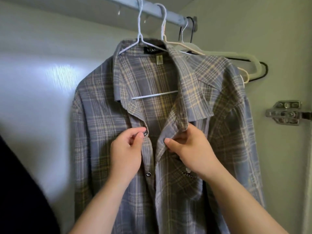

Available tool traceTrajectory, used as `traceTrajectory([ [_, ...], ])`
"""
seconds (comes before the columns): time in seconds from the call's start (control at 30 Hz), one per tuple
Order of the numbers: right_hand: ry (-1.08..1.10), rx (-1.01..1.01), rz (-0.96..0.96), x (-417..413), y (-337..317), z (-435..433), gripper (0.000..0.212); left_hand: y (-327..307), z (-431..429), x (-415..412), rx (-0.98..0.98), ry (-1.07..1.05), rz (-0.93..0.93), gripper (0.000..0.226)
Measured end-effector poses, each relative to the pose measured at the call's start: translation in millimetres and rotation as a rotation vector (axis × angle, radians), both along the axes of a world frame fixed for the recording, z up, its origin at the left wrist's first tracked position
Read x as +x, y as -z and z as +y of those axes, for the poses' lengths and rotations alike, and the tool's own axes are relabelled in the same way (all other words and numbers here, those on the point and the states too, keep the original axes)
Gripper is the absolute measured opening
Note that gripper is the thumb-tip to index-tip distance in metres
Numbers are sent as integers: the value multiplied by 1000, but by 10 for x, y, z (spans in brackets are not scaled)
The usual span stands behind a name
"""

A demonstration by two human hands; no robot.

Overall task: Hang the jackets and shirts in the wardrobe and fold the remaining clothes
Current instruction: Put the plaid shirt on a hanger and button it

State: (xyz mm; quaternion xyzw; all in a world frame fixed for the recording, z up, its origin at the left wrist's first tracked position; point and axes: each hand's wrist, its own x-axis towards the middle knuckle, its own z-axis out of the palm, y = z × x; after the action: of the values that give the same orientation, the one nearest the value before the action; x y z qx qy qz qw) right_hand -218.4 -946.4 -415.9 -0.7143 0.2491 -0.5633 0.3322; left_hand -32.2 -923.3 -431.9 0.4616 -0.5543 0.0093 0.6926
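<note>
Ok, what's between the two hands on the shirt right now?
Head view: only the open front of the plaid shirt, a narrow gap showing its inner fabric. The left hand pinches the snap edge, the right hand the other edge.

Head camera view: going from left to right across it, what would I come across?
Dark fabric at the edge → left hand, pinching one front edge of the plaid shirt → right hand, pinching the other front edge → metal hinge.
</note>
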Motion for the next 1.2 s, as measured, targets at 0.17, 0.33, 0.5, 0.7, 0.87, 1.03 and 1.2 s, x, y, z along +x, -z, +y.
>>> traceTrajectory([
  [0.17, -108, 110, -83, 90, 123, -142, 32, -22, -113, 40, -29, -21, 86, 14],
  [0.33, -27, 41, -72, 167, 232, -198, 27, -13, -71, 98, -62, -251, -49, 23],
  [0.5, 278, -140, -8, 285, 394, -126, 11, 59, 113, 68, -285, -458, -334, 5],
  [0.7, 337, -247, -29, 425, 503, -6, 18, 29, 157, 54, -165, -224, -173, 22],
  [0.87, 96, -40, -62, 526, 492, 109, 22, 66, 182, 104, -116, -150, -134, 13],
  [1.03, 80, 41, -55, 586, 482, 212, 19, 34, 218, 205, -87, -122, -163, 30],
  [1.2, 125, 47, -205, 652, 316, 312, 21, 20, 244, 260, -77, -44, -189, 34],
])
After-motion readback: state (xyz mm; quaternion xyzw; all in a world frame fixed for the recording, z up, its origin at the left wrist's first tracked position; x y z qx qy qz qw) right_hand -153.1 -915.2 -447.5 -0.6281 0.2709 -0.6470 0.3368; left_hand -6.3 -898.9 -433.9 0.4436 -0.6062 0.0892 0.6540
